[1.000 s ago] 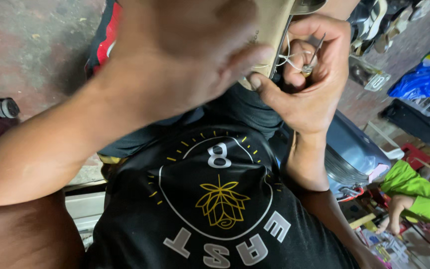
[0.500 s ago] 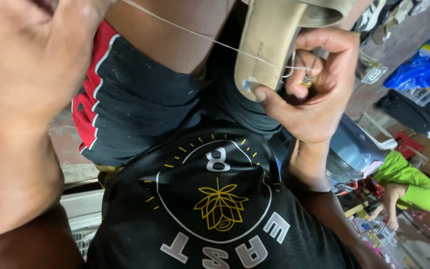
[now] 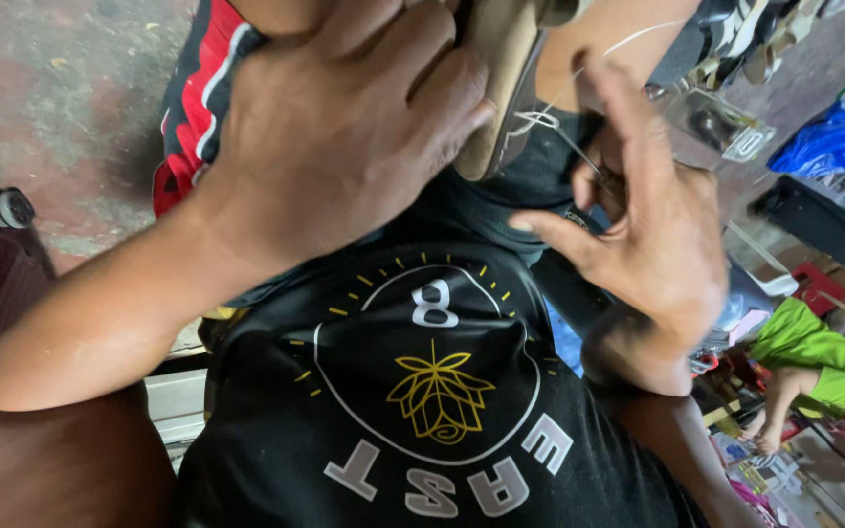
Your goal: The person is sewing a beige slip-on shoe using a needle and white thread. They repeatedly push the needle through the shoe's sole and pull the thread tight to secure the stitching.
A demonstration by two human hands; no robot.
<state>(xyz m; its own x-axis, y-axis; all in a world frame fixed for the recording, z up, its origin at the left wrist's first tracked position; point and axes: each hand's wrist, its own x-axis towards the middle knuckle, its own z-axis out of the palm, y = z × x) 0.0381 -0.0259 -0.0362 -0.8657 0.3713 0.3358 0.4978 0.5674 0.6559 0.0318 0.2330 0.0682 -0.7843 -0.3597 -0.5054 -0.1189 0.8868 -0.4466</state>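
Head view: left hand [image 3: 344, 127] clamps the tan sandal [image 3: 501, 88]; right hand [image 3: 638, 225], fingers spread, pinches a needle [image 3: 579, 156].

One view only — a camera on the person's head, tilted steeply down along their own chest and lap. It sits very close: the black shirt [image 3: 422, 391] fills the lower middle of the frame, and the left hand [image 3: 344, 147] and right hand [image 3: 647, 235] crowd the upper half, right against the sole [image 3: 506, 78] held between them. The frame's top edge cuts off the sole and the knees. Past the body the view reaches the floor [image 3: 61, 88] at upper left and, at the right edge — well apart — a person in green [image 3: 819, 367]. No second view shares the scene.
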